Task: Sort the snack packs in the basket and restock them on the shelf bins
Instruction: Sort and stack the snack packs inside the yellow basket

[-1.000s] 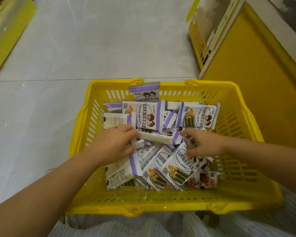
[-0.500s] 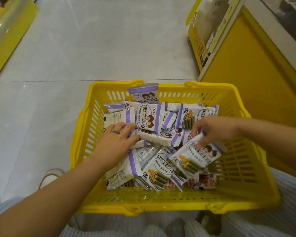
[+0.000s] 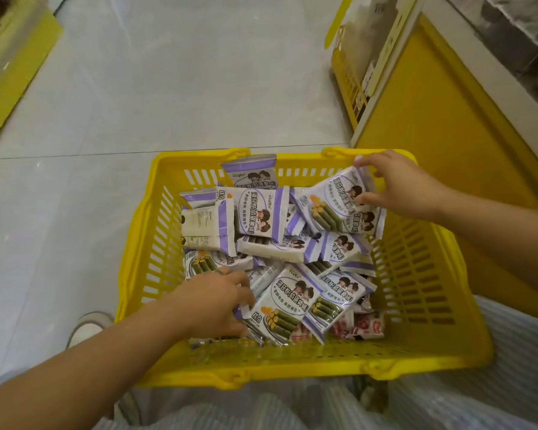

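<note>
- Low in the centre of the frame: yellow slotted basket (image 3: pixel 416 274), heaped with purple-and-white seaweed-roll snack packs (image 3: pixel 261 215), striped trouser legs (image 3: pixel 494 383) showing below its near wall.
- Upper right of the basket: right hand (image 3: pixel 407 187), pinching one lifted pack (image 3: pixel 333 200), thumb on the printed face and forefinger on the top corner, the other fingers loosely bent behind.
- Lifted pack tilted and raised above the heap, close to the far right corner of the basket, its lower end over other packs.
- Lower left of the basket: left hand (image 3: pixel 212 302), palm down, fingers curled over and thumb tucked under the left edge of a face-up front pack (image 3: pixel 288 308); grip closed on that edge.
- Front pack lying in the heap just beside the near wall, overlapping its neighbour to the right.
- Upper centre, against the far wall: upright pack (image 3: pixel 255 172), top about level with the rim.
- Left side of the heap: pale pack (image 3: pixel 199 225) lying back-side up.
- Lower right of the heap: a few red-and-white packs (image 3: pixel 364 325), partly under the purple ones.
- Upper half of the frame: pale tiled floor (image 3: pixel 168 88).
- Right of the frame: yellow shelf unit (image 3: pixel 448 135), just beside the basket.
- Upper left corner: yellow shelf base (image 3: pixel 19 66), well apart from the basket.
- Lower left, beside the basket: pale shoe (image 3: pixel 89 327) on the floor.
</note>
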Demonstrator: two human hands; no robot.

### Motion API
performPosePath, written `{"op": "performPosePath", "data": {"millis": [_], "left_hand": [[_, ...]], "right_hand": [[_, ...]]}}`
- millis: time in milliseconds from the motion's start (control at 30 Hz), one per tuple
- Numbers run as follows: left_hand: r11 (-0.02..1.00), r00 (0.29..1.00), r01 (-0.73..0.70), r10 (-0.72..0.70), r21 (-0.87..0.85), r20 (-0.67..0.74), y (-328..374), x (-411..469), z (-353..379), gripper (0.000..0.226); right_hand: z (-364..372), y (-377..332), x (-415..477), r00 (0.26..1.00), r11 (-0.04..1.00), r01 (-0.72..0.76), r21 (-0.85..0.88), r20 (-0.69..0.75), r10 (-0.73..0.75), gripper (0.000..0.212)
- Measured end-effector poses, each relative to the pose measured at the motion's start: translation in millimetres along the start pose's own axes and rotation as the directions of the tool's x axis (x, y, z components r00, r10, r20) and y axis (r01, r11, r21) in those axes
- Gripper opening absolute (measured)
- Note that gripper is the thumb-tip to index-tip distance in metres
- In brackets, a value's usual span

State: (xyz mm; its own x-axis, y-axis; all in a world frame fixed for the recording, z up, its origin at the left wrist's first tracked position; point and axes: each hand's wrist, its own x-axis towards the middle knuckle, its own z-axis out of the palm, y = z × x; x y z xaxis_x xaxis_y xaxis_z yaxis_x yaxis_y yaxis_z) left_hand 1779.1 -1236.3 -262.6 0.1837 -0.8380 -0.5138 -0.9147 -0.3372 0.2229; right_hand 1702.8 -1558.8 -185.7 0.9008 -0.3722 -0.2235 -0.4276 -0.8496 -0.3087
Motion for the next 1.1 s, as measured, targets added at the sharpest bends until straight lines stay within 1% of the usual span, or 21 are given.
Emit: {"op": "performPosePath", "data": {"millis": [33, 100, 133, 167, 200, 233, 267, 300, 333, 367, 400, 433, 500, 600, 700, 800, 933, 1033, 1100], "left_hand": [[0.999, 1.0, -0.006, 0.006, 0.044, 0.007, 0.4, 0.3, 2.1, 0.054], [0.993, 1.0, -0.01, 0.006, 0.119, 0.027, -0.4, -0.4, 4.9, 0.054], [0.988, 0.999, -0.006, 0.0, 0.151, 0.04, -0.8, 0.0, 5.2, 0.054], [0.983, 0.999, -0.001, -0.008, 0.182, 0.046, -1.4, 0.0, 5.5, 0.054], [0.977, 0.999, 0.004, -0.013, 0.212, 0.038, -2.1, -0.2, 5.5, 0.054], [0.97, 1.0, 0.01, -0.015, 0.242, 0.022, -2.5, -0.2, 5.7, 0.053], [0.962, 1.0, 0.02, -0.02, 0.272, -0.002, -3.0, -0.5, 5.9, 0.053], [0.955, 0.999, 0.034, -0.028, 0.296, -0.024, -3.6, -0.7, 5.9, 0.052], [0.949, 0.998, 0.051, -0.04, 0.311, -0.041, -4.0, -1.1, 5.4, 0.051], [0.945, 0.997, 0.071, -0.057, 0.319, -0.051, -4.1, -1.9, 4.5, 0.048], [0.941, 0.995, 0.095, -0.078, 0.324, -0.065, -4.5, -2.7, 3.7, 0.043], [0.938, 0.992, 0.12, -0.099, 0.325, -0.081, -5.2, -3.5, 3.6, 0.038], [0.935, 0.983, 0.172, -0.143, 0.31, -0.113, -7.8, -5.0, 4.7, 0.034], [0.942, 0.973, 0.218, -0.188, 0.254, -0.137, -12.0, -8.2, 4.7, 0.04], [0.936, 0.967, 0.247, -0.221, 0.251, -0.127, -12.8, -9.7, 3.5, 0.038], [0.924, 0.958, 0.283, -0.261, 0.256, -0.115, -9.1, -10.3, 7.9, 0.035], [0.926, 0.947, 0.316, -0.292, 0.208, -0.134, -6.4, -10.6, 17.5, 0.034], [0.933, 0.934, 0.34, -0.321, 0.116, -0.159, -11.3, -13.2, 19.3, 0.048], [0.933, 0.925, 0.356, -0.342, 0.06, -0.169, -13.4, -15.4, 17.4, 0.049]], "right_hand": [[4.5, -2.0, -2.8, 0.998, 0.999, 0.04, -0.027, -0.057, -0.042, 0.055], [9.5, -10.2, -6.8, 0.969, 0.983, 0.174, -0.056, -0.169, -0.181, 0.032], [9.9, -14.9, -9.1, 0.96, 0.972, 0.234, -0.028, -0.149, -0.236, 0.019], [10.9, -22.9, -12.8, 0.962, 0.962, 0.272, 0.021, -0.047, -0.27, 0.013], [14.0, -31.6, -17.0, 0.951, 0.957, 0.285, 0.058, 0.104, -0.29, 0.018], [19.9, -39.4, -21.9, 0.913, 0.952, 0.296, 0.082, 0.266, -0.308, 0.019], [28.1, -46.2, -27.3, 0.857, 0.948, 0.299, 0.109, 0.405, -0.317, 0.018], [38.8, -51.3, -33.0, 0.801, 0.945, 0.303, 0.125, 0.504, -0.323, 0.014], [50.8, -55.2, -38.3, 0.757, 0.937, 0.323, 0.131, 0.559, -0.339, 0.013], [62.8, -58.4, -42.5, 0.731, 0.926, 0.357, 0.119, 0.582, -0.357, 0.021], [74.1, -60.3, -45.2, 0.713, 0.911, 0.402, 0.091, 0.592, -0.374, 0.034], [84.2, -61.0, -46.5, 0.71, 0.898, 0.438, 0.046, 0.595, -0.376, 0.046], [100.0, -60.8, -47.7, 0.726, 0.875, 0.481, -0.057, 0.586, -0.361, 0.061], [117.5, -59.7, -49.2, 0.754, 0.815, 0.535, -0.225, 0.562, -0.34, 0.07], [123.8, -63.9, -50.8, 0.797, 0.826, 0.511, -0.236, 0.489, -0.354, 0.067], [119.8, -65.7, -51.1, 0.814, 0.818, 0.514, -0.26, 0.448, -0.369, 0.06], [114.0, -65.6, -56.0, 0.816, 0.8, 0.498, -0.335, 0.494, -0.301, 0.059], [110.0, -65.2, -54.5, 0.798, 0.78, 0.491, -0.387, 0.558, -0.225, 0.043], [109.7, -65.0, -52.8, 0.768, 0.781, 0.507, -0.364, 0.603, -0.218, 0.04]]}}
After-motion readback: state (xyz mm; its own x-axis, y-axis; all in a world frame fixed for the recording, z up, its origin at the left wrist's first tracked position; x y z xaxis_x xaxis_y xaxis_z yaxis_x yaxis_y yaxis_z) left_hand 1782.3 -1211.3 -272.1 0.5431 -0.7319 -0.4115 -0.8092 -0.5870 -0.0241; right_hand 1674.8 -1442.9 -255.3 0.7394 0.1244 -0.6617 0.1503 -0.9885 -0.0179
